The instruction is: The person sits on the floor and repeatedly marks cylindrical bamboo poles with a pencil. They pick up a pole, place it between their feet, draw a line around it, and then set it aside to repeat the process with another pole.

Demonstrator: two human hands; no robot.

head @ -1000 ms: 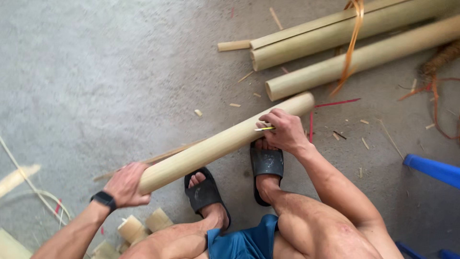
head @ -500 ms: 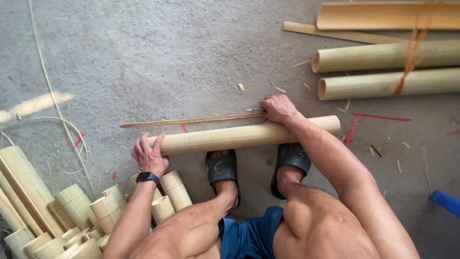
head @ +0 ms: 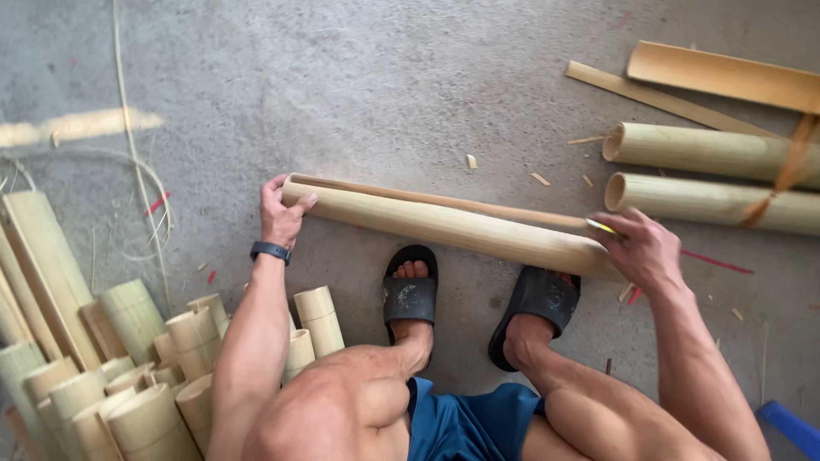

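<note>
Nearest the camera, the person squats with bent knees and both feet in black sandals [head: 411,294] on the concrete floor [head: 384,94]. A cluster of short cut bamboo sections [head: 137,358] stands at the left.

Just beyond the feet, a long bamboo pole [head: 444,226] lies across the floor, left to right, with a thin split strip [head: 444,201] resting along its far edge. The left hand [head: 280,218] cups the pole's left end, fingers curled over the rim; this grip is closed on the pole. The right hand [head: 641,249] clasps the pole's right end and pinches a small yellow-tipped object, too small to identify.

Judged step: steadying and positioning the pole. The next move calls for holding both ends firm.

Farther right lie bundled bamboo poles [head: 709,179], tied with a strap.
</note>
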